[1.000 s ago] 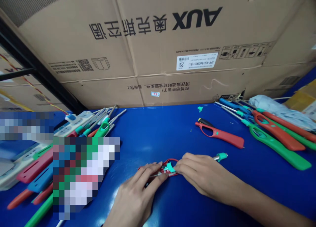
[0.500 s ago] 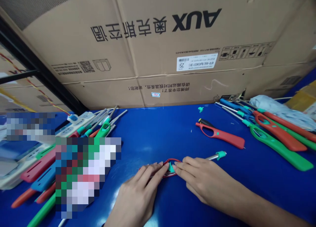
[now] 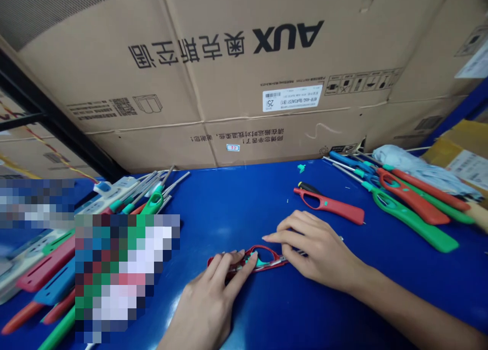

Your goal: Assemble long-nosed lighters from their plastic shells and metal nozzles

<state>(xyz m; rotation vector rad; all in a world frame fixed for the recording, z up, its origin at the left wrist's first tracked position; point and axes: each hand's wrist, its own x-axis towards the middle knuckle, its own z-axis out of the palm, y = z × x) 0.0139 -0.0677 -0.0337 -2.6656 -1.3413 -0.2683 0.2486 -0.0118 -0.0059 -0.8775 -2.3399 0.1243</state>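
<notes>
A red long-necked lighter (image 3: 263,252) with a teal trigger lies on the blue table (image 3: 236,208), near the front. My left hand (image 3: 213,299) presses its handle down with the fingertips closed on it. My right hand (image 3: 316,248) rests on the lighter's metal neck end, thumb and fingers pinched around the part by the trigger loop, index finger stretched out above it.
A second red lighter (image 3: 330,205) lies behind my right hand. Several red, green and blue lighters (image 3: 404,208) are heaped at the right, and more lighters (image 3: 148,195) at the left beside a blurred patch. A big cardboard box (image 3: 244,70) walls off the back.
My right hand has lifted and slid right along the neck, covering the teal collar. The lighter's red loop and trigger show more. The view has shifted slightly left.
</notes>
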